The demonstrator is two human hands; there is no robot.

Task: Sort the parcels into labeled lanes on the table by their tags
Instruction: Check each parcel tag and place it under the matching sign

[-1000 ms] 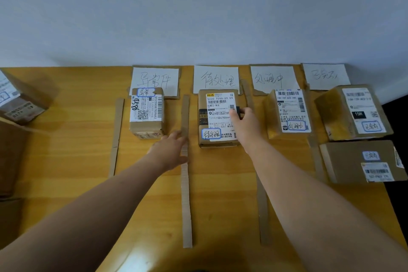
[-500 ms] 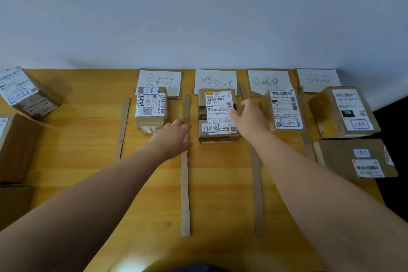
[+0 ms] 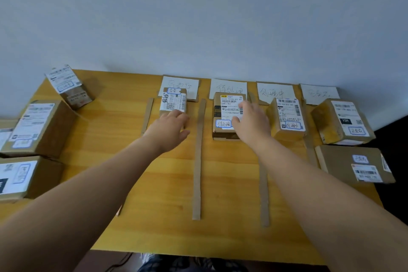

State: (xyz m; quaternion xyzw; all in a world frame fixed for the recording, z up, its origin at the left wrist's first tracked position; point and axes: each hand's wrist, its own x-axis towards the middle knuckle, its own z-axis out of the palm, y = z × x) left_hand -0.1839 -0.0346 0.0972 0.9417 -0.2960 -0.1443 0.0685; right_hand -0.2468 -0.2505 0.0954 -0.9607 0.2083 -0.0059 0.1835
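On the wooden table [image 3: 114,130], four handwritten paper lane labels [image 3: 228,88] lie along the back, and cardboard strips [image 3: 197,161] divide the lanes. A small parcel [image 3: 173,101] sits in the first lane; my left hand [image 3: 170,127] reaches its near end with relaxed fingers and covers that end. My right hand [image 3: 252,126] rests with straight fingers on top of the second-lane parcel [image 3: 225,108]. One parcel [image 3: 289,117] stands in the third lane. The fourth lane holds two parcels, one [image 3: 342,121] behind the other [image 3: 355,163].
Three more tagged parcels stand at the table's left end: one tilted at the back [image 3: 66,86], one in the middle [image 3: 37,128], one nearest [image 3: 19,176]. The wall runs behind the labels. The table's right edge drops off just past the fourth lane.
My left hand moved left and forward, from the divider strip to the first-lane parcel. My right hand slid from the second parcel's right side onto its top. The view tilted up and widened.
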